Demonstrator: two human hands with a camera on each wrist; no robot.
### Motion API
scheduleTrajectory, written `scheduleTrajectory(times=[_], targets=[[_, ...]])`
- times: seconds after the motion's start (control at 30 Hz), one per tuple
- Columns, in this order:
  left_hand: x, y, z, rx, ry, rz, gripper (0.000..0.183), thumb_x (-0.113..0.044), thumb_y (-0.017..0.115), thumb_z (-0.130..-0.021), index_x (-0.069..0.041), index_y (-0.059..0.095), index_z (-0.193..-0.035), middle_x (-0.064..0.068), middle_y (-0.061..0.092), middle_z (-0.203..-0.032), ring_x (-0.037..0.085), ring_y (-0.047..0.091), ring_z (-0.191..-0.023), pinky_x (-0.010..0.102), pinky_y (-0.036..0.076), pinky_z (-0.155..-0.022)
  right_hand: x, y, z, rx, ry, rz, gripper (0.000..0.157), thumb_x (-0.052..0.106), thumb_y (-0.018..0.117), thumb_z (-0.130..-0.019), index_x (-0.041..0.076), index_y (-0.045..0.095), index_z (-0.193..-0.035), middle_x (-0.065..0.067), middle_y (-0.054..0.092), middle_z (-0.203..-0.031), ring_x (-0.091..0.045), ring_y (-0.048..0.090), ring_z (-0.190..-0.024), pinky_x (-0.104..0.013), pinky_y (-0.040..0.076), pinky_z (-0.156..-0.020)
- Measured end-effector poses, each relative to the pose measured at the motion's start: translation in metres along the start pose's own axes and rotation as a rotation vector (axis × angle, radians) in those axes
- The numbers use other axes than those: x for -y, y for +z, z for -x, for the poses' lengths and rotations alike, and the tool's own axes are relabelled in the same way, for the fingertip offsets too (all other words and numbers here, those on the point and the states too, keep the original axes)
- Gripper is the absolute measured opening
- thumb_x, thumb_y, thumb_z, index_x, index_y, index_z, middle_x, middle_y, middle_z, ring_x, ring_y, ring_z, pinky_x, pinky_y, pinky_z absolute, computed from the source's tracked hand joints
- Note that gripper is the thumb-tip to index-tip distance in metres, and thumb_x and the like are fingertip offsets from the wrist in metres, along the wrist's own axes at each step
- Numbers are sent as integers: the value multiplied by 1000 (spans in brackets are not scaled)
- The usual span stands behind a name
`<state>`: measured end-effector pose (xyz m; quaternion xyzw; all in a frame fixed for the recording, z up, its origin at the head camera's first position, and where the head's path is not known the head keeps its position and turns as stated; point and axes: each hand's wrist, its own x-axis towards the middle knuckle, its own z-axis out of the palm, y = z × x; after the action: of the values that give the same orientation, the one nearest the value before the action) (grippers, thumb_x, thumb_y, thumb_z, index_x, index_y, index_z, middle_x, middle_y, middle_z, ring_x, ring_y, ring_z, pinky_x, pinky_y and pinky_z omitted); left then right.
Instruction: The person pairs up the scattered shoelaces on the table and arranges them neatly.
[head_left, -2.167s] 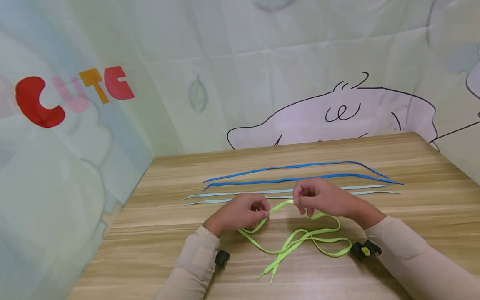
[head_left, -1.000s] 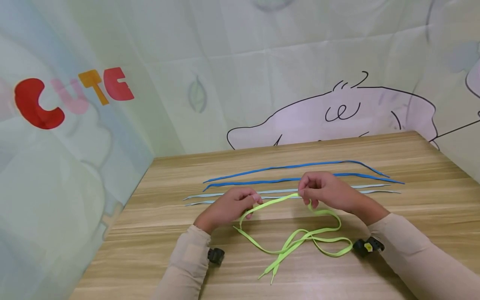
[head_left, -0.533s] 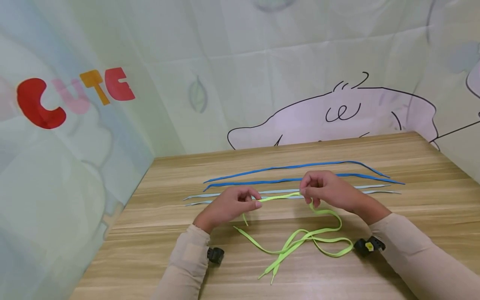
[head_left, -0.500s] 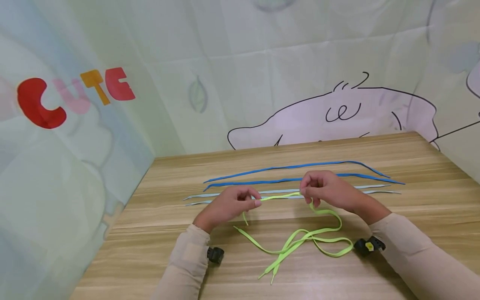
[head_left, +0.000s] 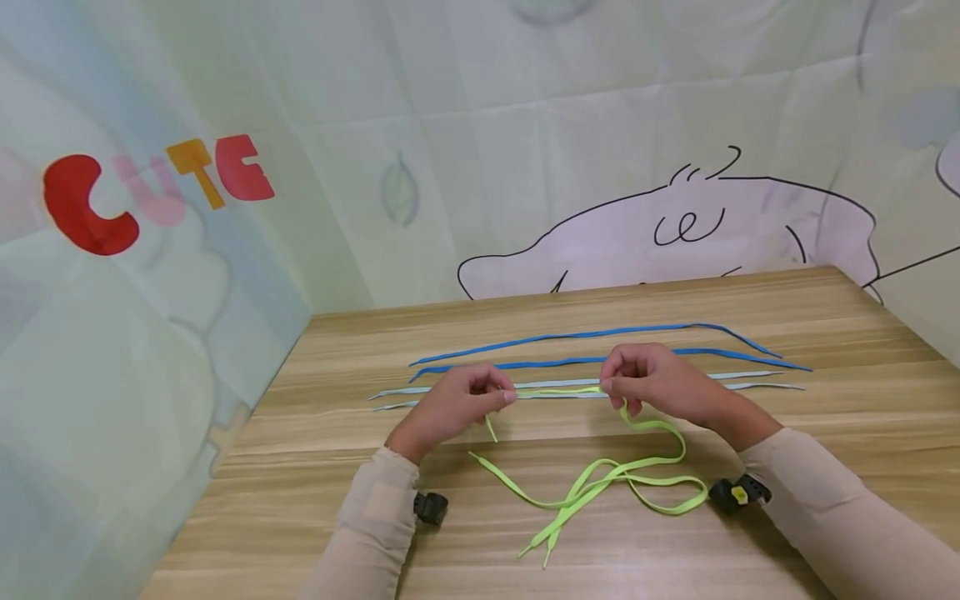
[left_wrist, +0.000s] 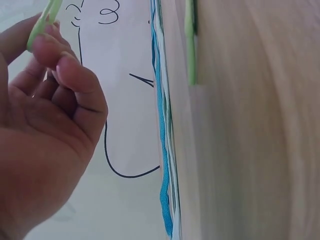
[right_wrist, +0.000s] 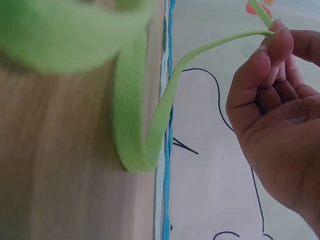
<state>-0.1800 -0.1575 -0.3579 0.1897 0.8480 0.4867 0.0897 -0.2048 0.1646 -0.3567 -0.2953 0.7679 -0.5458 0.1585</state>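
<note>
My left hand point(head_left: 459, 404) pinches a yellow-green shoelace point(head_left: 660, 426) close to one end, and its short tip hangs below the fingers. My right hand point(head_left: 663, 385) pinches the same lace farther along, thumb against fingertips. Between both hands the lace runs nearly straight above the table, in line with the light blue laces behind. From the right hand it drops into a loose tangle with a second yellow-green lace point(head_left: 510, 483) on the table. In the right wrist view the lace point(right_wrist: 167, 100) curves down from the pinching fingers. The left wrist view has the lace point(left_wrist: 36, 36) between thumb and fingers.
Two blue laces point(head_left: 570, 335) lie stretched across the far part of the wooden table point(head_left: 300, 500). Two light blue laces point(head_left: 420, 391) lie parallel, nearer me. A printed cloth point(head_left: 420, 100) hangs behind and to the left of the table.
My left hand has slid left toward the lace's end and lifted slightly; the right hand has shifted slightly up and right. The lace between them has gone from sagging to straighter.
</note>
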Motion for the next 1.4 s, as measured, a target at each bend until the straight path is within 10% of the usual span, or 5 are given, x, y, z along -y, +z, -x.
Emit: scheduleTrajectory(times=[1.4], targets=[[-3,-9,4,-128,-53,26,21,-28,68,-98,-15,75,-112,4,66,-96,18,54,-68,44,52,-70,12,-12,7,12,-30,35,17,11,65,-97,-3,60,-105,-16,63,-84,-20,54,-63,-32,49,-59]])
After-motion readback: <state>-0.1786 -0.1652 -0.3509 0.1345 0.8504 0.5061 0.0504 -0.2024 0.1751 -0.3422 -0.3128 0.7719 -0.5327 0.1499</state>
